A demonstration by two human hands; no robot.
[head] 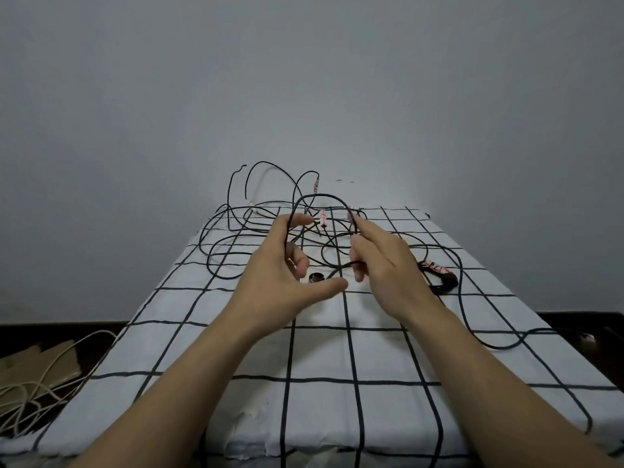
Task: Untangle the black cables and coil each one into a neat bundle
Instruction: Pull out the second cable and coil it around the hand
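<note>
**Above the surface's far half, two hands are holding up a loop of black cable**

Behind the surface, a plain grey wall is filling the upper view. The surface itself is wearing a white cloth with a black grid. Off its left edge, pale cords are lying loose on flat cardboard.

Across the surface's far end the black cables are sprawling in a tangle, some strands arching up off it, and one long strand is trailing along its right side toward the near edge.

Above the middle of the surface, both hands are raised with a loop arching between them. The left hand is gripping one side of the loop, index finger stretched out, the other fingers curled, thumb spread wide. The right hand is touching the other side with its index finger while its lower fingers are pinching the strand.

Near the surface's right edge a coiled bundle, taped red and white, is resting. A red-and-white tag is showing toward the far end. A small metal ring is sitting at mid-surface, under the hands.
</note>
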